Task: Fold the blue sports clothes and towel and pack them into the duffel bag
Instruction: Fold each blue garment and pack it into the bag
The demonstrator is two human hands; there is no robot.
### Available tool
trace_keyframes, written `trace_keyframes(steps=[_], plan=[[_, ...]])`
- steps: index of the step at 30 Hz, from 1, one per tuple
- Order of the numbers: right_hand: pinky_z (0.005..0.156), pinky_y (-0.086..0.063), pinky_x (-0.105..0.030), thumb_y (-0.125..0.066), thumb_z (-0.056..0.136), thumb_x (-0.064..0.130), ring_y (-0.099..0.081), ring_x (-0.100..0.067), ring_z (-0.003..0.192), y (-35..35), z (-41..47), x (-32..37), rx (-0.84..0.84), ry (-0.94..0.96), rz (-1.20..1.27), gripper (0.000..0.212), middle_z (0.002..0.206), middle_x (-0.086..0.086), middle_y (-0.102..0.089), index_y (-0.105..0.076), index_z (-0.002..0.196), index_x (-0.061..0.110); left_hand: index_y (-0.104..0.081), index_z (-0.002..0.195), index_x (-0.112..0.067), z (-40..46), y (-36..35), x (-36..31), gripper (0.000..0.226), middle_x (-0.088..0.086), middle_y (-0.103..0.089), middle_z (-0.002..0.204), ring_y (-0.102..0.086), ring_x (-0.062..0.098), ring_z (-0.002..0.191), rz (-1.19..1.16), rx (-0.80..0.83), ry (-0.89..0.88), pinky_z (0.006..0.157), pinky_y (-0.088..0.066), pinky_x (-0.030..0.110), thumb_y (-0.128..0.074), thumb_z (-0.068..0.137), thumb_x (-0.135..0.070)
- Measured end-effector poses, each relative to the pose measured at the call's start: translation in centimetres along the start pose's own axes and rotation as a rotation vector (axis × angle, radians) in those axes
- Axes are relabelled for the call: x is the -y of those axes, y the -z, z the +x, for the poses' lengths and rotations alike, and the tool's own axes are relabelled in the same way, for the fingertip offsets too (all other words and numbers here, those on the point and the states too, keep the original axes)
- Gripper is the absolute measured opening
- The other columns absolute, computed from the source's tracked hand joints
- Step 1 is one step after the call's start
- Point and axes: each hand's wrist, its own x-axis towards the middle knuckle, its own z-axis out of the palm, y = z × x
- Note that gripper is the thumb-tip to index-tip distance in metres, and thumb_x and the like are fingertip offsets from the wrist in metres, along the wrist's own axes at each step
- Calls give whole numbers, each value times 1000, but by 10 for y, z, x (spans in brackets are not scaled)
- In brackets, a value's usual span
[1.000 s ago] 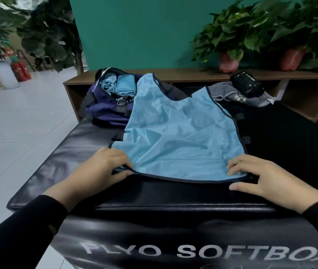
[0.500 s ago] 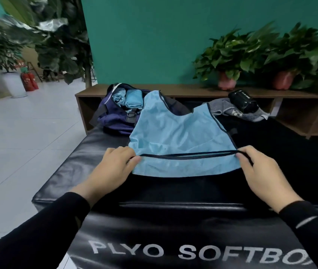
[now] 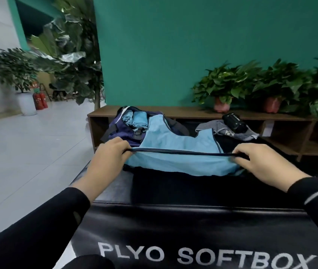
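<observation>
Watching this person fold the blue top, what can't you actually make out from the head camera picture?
- Inside of the duffel bag: only rolled blue items peek out; the raised blue vest hides the rest.
- Fingertips of the left hand and right hand: curled under the vest's dark hem.
- Black object on the grey cloth: too small and blurred to identify.
- Printed lettering on the black box: cut off by the bottom edge.

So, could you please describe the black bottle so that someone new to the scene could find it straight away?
Start at the long wooden shelf under the teal wall, where the potted plants stand. In front of it, to the right of the navy duffel bag, the black bottle lies on its side on a grey patterned cloth. It is the only hard, glossy thing among soft fabrics.
</observation>
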Motion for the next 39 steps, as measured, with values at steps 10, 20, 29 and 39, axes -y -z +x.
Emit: trace_keyframes(steps=[10, 20, 29, 39], plan=[[67, -47, -32, -50, 100, 12, -70, -29, 78, 109, 48, 51, -399, -118, 156, 22, 104, -13, -70, -70, 108, 9, -70, 110, -11, 83, 93, -42, 18, 0, -66, 98, -56, 19, 89, -97, -302, 124, 75, -38, 29, -56, 99, -13], [70, -47, -38, -52, 89, 11, -59, -34, 85, 131, 48, 39, -300, -256, -243, 23, 99, -13, -69, -69, 103, 15, -59, 95, -10, 98, 106, -35, 19, 7, -63, 84, -57, 31, 78, 83, -62, 224, 64, -39, 35, -47, 104, -23], [78, -56, -38, -61, 88, 15, -66, -26, 77, 101, 49, 11, -6, -344, -201, 13, 83, -2, -67, -66, 88, 26, -70, 94, -12, 88, 71, -21, 10, 3, -56, 92, -57, 30, 90, 237, 55, 98, 75, -50, 38, -61, 91, -12], [51, -39, -24, -75, 86, 15, -61, -19, 53, 52, 44, -26, -6, -422, 125, 16, 55, -4, -67, -76, 70, 16, -68, 81, -1, 78, 22, -9, 22, 4, -58, 70, -41, 17, 55, -299, 116, 452, 49, -31, 25, -84, 81, -16]])
